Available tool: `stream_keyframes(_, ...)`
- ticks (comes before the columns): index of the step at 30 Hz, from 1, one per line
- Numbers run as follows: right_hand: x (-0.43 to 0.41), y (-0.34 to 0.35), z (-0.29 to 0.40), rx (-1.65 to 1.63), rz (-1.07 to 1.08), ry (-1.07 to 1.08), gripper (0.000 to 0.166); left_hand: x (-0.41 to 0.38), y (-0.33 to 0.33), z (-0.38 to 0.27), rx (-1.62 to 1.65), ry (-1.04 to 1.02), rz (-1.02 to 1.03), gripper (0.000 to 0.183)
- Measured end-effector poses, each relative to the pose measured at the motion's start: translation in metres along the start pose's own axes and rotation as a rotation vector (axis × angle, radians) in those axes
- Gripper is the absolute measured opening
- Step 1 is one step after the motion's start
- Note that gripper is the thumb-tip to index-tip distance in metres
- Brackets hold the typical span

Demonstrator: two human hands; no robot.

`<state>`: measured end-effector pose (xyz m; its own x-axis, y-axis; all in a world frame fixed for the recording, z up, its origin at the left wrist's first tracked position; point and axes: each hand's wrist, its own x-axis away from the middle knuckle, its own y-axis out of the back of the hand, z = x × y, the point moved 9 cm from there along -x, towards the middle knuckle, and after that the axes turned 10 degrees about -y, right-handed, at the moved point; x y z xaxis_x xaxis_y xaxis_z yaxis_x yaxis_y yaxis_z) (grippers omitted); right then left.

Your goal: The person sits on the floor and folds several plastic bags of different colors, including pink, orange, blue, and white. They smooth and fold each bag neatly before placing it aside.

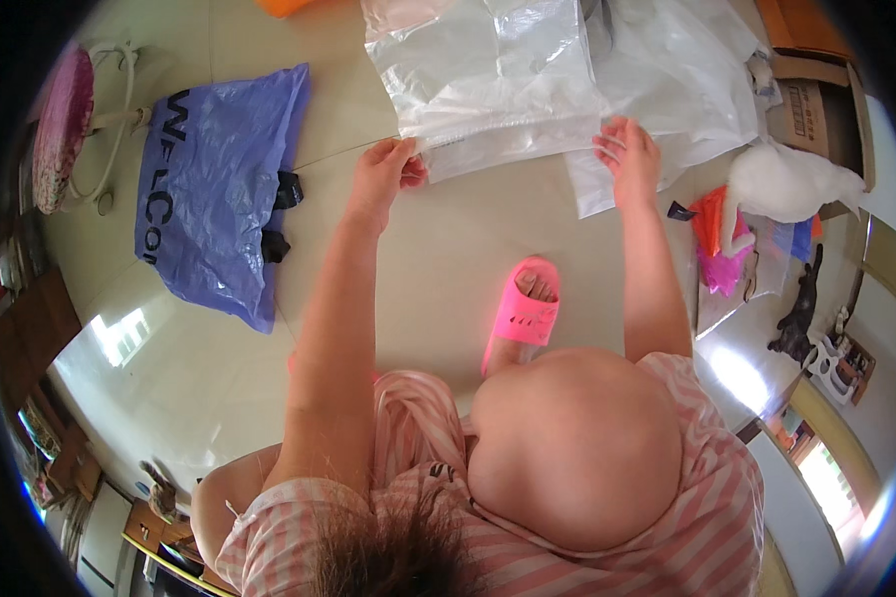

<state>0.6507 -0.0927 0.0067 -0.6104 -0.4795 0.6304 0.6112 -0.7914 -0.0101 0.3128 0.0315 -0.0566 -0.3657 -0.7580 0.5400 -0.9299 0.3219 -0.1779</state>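
Note:
A white translucent plastic bag (pixel 508 89) lies spread in front of me, its near edge stretched between my hands. My left hand (pixel 390 173) pinches the near left corner between thumb and fingers. My right hand (pixel 629 160) is at the near right corner, with the edge at its fingers. Another large white plastic sheet or bag (pixel 664 89) lies beneath and to the right. To the left, a blue plastic bag (pixel 213 194) with black lettering rests on the floor, black items showing at its right edge.
A white cat (pixel 791 183) is at the right beside an open cardboard box (pixel 814 112) and orange and pink plastic bags (pixel 723 261). A dark cat (pixel 795 321) lies farther right. A pink-cushioned seat (pixel 63 130) stands at the left. My pink slipper (pixel 526 317) is on the tiles.

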Motion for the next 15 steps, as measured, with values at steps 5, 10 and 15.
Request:
stream_keyframes(5, -0.01, 0.032, -0.054, 0.167, -0.103, -0.19, 0.041, -0.003, -0.016, 0.003, 0.067, 0.035, -0.053, 0.027)
stream_keyframes(10, -0.016, -0.002, -0.052, -0.037, 0.036, -0.202, 0.03, -0.004, -0.015, 0.003, 0.04, 0.042, -0.07, 0.028)
stream_keyframes(15, 0.023, -0.039, -0.005, 0.075, 0.03, -0.041, 0.026, -0.002, -0.012, 0.002, 0.034, 0.044, -0.069, 0.029)
